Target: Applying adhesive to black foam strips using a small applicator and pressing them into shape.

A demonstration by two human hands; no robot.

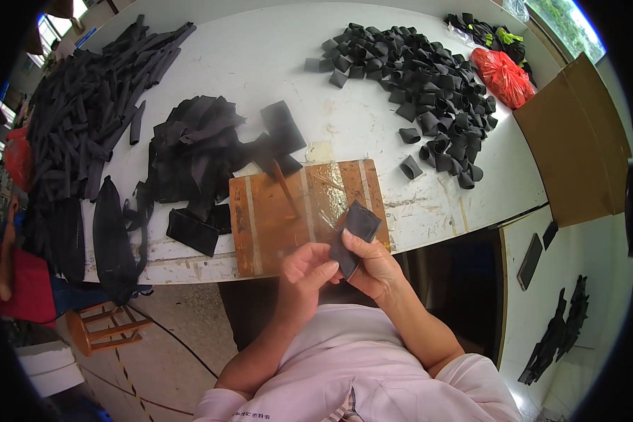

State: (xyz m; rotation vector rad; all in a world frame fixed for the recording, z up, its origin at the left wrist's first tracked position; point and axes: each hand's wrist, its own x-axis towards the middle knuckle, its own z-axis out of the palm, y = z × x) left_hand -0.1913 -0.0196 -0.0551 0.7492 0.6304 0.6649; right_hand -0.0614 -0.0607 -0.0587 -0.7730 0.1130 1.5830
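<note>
A small, dark, flat piece of fabric (363, 222) is between my two hands, over the front edge of a brown board (267, 228) with strips of tape. My right hand (374, 271) grips it, thumb on top. At its lower end, my left hand (307, 269) pinches with curled fingers; the exact grip is partly hidden. A thin brown stick-like tool (285, 190) lies on the board. Left of the board rests a heap of dark fabric pieces (197, 141), with a flat black piece (193, 233) near the table edge.
Many short black fabric loops (436, 91) cover the back right of the white table (260, 63). Long dark strips (98, 105) are piled at left. A red plastic bag (503, 77) and cardboard box (573, 141) stand right. A wooden stool (105, 329) is lower left.
</note>
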